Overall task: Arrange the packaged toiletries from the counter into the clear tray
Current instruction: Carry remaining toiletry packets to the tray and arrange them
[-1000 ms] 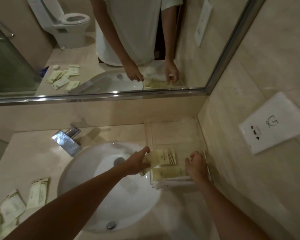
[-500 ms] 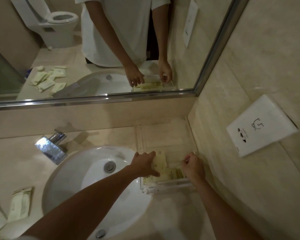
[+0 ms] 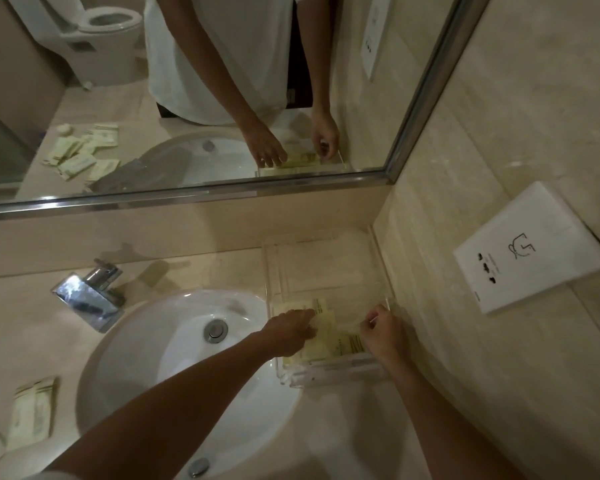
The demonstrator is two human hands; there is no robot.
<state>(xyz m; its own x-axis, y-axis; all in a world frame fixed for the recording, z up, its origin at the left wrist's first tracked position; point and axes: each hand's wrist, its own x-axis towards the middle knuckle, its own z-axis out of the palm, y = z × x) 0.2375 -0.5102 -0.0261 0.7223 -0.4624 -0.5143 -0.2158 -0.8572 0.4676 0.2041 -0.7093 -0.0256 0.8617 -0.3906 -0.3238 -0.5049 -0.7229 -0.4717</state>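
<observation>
head view: we see 1 camera only, looking down at a beige counter (image 3: 194, 271) corner with the sink (image 3: 160, 344) in the middle.
clear tray: we find the clear tray (image 3: 326, 268) on the counter right of the sink, tucked against the side wall (image 3: 499, 133) and close to the back ledge under the mirror (image 3: 187, 98).
tray contents: we count at least 2 pale yellow packets (image 3: 326, 351) lying flat in the near end of the tray, overlapping; the far end shows bare bottom.
left hand: we see the left hand (image 3: 288, 332) reaching across the sink rim into the tray, palm down, fingers stretched out close together and resting flat on the top packet.
right hand: we see the right hand (image 3: 383, 334) at the tray's near right corner, fingers curled in, thumb and forefinger pinching a thin white stick (image 3: 373, 319). We can't tell what the stick is.
loose packets: we see more of the same loose packets (image 3: 32, 414) on the counter left of the sink, well apart from the tray, partly cut off by the frame edge.
faucet: chrome faucet (image 3: 87, 296) behind the sink, left of the tray.
wall: white socket panel (image 3: 530, 247) on the side wall, right of the tray.
mirror: reflection shows both hands at the tray, a heap of packets on the far counter side, and a toilet (image 3: 97, 36) behind.
</observation>
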